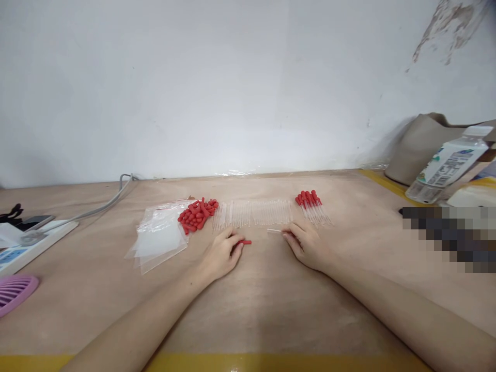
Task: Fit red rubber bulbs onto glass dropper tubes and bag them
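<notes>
My left hand [225,252] is closed on a red rubber dropper bulb [247,242], its open end pointing right. In the fingers of my right hand [306,244] lies a clear glass dropper tube [274,231], one end pointing left toward the bulb; the two are apart. Behind my hands is a row of clear dropper tubes [251,213]. A heap of red bulbs [197,214] lies at the left of that row, partly on clear plastic bags [160,240]. Several droppers with red bulbs fitted [310,199] lie together at the right.
A power strip [39,243] with a grey cable [104,206] and a pink slatted object [17,292] are at the left. At the right stand a tilted plastic bottle [445,163] and a beige container [411,147]. A white wall [232,93] closes off the back.
</notes>
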### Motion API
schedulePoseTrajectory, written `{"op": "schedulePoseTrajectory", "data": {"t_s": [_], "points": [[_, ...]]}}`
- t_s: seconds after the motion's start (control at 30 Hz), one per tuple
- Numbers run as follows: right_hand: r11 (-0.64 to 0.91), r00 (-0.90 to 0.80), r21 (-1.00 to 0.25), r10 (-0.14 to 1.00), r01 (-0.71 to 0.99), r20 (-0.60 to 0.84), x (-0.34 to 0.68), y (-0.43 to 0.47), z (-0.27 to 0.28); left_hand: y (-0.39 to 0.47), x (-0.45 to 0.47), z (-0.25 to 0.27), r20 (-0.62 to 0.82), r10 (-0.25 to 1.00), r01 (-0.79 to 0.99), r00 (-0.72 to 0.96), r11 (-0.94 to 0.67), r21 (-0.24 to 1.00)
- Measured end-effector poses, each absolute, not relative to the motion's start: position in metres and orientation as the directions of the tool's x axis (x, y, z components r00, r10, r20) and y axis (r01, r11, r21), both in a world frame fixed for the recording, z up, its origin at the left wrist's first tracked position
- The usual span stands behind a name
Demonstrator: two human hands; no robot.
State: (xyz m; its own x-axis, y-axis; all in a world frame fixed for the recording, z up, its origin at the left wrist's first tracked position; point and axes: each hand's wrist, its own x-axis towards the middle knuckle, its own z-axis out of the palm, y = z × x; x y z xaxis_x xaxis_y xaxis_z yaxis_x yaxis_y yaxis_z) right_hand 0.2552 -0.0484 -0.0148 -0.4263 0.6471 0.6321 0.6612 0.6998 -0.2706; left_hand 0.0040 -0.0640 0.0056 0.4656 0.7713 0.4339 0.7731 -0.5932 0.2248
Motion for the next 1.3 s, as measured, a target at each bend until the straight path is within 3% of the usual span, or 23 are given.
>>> {"op": "schedulePoseTrajectory", "data": {"t_s": [0.13,0.33,0.57,0.93,1.17,1.3], "points": [[0.708,-0.463,-0.279,0.658,0.648,0.594,0.252,-0.049,-0.015,-0.06,0.009,-0.003,0.435,0.799,0.728,0.417,-0.579,0.367],[0.69,-0.483,-0.278,0.687,0.669,0.543,0.235,-0.059,-0.008,-0.061,0.014,0.001,0.438,0.813,0.659,0.384,-0.574,0.486],[0.702,-0.494,-0.258,0.67,0.664,0.554,0.233,-0.065,-0.007,-0.068,0.022,0.001,0.308,0.882,0.548,0.356,-0.464,0.696],[0.726,-0.504,-0.284,0.655,0.626,0.564,0.233,-0.065,-0.008,-0.066,0.021,-0.004,0.284,0.891,0.492,0.354,-0.436,0.753],[0.758,-0.58,-0.386,0.651,0.525,0.49,0.239,-0.057,-0.004,-0.069,0.02,-0.005,0.222,0.876,0.461,0.428,-0.423,0.78],[0.762,-0.604,-0.354,0.647,0.542,0.466,0.24,-0.056,-0.003,-0.07,0.02,-0.005,0.187,0.867,0.483,0.462,-0.423,0.766]]}}
